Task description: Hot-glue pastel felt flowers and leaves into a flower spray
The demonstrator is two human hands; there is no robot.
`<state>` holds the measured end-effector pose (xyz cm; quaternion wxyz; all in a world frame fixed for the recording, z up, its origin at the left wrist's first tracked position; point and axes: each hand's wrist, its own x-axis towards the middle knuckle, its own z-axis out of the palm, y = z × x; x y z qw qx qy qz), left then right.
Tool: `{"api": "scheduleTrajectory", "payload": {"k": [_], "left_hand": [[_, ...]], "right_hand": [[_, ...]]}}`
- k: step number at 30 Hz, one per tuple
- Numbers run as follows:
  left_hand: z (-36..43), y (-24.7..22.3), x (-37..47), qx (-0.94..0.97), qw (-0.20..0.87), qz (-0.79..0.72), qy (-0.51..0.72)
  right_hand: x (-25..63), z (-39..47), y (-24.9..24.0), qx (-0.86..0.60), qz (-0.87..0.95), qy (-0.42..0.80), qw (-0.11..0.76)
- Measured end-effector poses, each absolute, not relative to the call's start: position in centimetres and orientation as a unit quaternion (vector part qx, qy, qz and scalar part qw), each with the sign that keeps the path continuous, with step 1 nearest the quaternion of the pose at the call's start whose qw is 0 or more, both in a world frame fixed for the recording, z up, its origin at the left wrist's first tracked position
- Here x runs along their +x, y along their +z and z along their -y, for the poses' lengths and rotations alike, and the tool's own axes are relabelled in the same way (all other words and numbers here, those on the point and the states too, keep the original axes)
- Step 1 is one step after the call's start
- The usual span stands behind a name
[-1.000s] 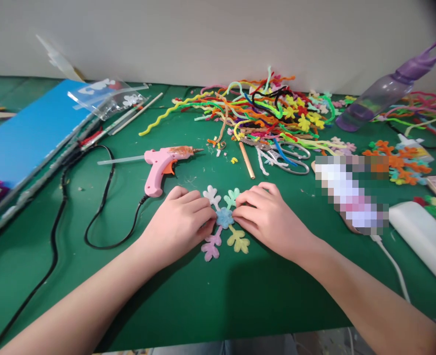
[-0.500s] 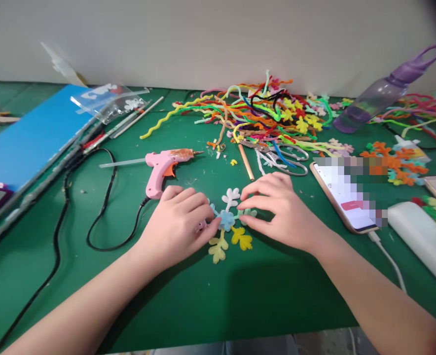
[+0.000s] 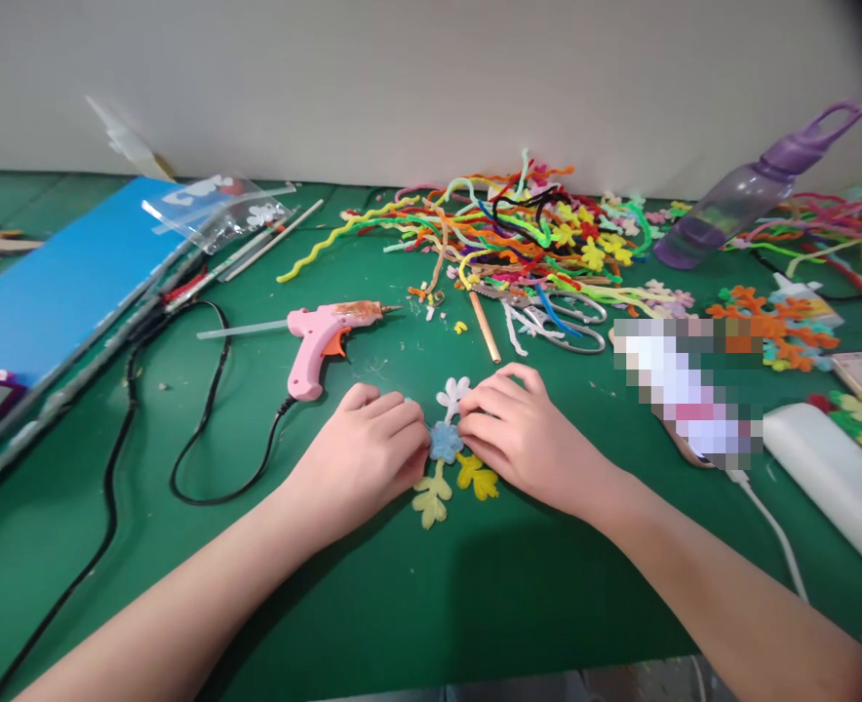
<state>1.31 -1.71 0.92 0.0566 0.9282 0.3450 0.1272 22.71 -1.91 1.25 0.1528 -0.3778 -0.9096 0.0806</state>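
A pipe-cleaner flower (image 3: pixel 447 443) lies on the green table, with a light blue centre and petal-shaped arms in white, pale yellow and bright yellow. My left hand (image 3: pixel 372 444) is closed at its left edge, the fingertips bent down beside the blue centre. From the right, my right hand (image 3: pixel 523 434) is closed over the flower's right arm, which it hides. Both hands rest low at the tabletop. Up and left of the flower, a pink glue gun (image 3: pixel 321 341) lies on its side with a clear glue stick in its back end.
Behind lies a heap of coloured pipe cleaners (image 3: pixel 504 229), with scissors (image 3: pixel 563 317) at its front. A purple water bottle (image 3: pixel 738 200) leans at the back right. Rightward are a phone (image 3: pixel 684 390) on a cable and a white oblong case (image 3: pixel 830 492). A black cord (image 3: pixel 113 439) runs along the left.
My right hand has moved left and closed in on the flower, covering its right arm. My left hand's fingers have drawn in beside the blue centre. The view has shifted slightly.
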Motion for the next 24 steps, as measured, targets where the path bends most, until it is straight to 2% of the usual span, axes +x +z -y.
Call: {"api": "scheduleTrajectory", "payload": {"k": [5,9,12,18,24], "left_hand": [[1.6,0.6,0.9,0.931,0.032,-0.339,0.135],[1.5,0.5,0.5,0.902,-0.015,-0.387,0.192],[1.7,0.7,0.7,0.890,-0.006,-0.388,0.240],[2.3,0.8,1.4,0.926,0.052,-0.294,0.232],[2.3,0.6,1.6,0.933,0.083,-0.283,0.208]], "right_hand": [[22.8,2.0,1.5,-0.389,0.901,0.107,0.161],[23.5,1.7,2.3,-0.426,0.862,0.151,0.228],[24.0,1.4,2.9,-0.447,0.845,0.141,0.257],[23.9,1.7,2.9,-0.420,0.874,0.163,0.183],[22.9,2.4,2.3,-0.432,0.877,0.165,0.132]]}}
